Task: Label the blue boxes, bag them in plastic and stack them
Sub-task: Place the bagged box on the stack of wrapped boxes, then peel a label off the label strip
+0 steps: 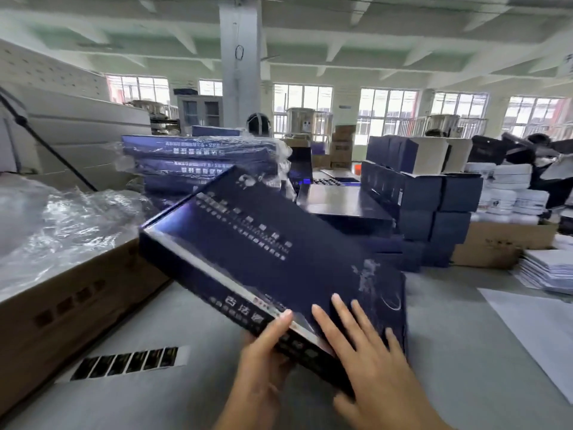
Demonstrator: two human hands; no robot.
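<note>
A flat dark blue box point(266, 243) with pale printing is held tilted above the grey table point(173, 395), its far end raised toward the back left. My left hand point(263, 364) grips its near edge from below, thumb on the side. My right hand point(369, 352) lies flat on the box's top near the corner, fingers spread. Behind it stands a stack of blue boxes in clear plastic bags point(198, 159). A strip of dark labels point(127, 363) lies on the table at the lower left.
A brown carton point(62, 308) topped with loose clear plastic point(62, 221) sits at the left. Unbagged blue boxes point(344, 203) and smaller dark cartons point(434, 200) fill the middle right. White sheets point(539, 330) lie at the right. People work in the background.
</note>
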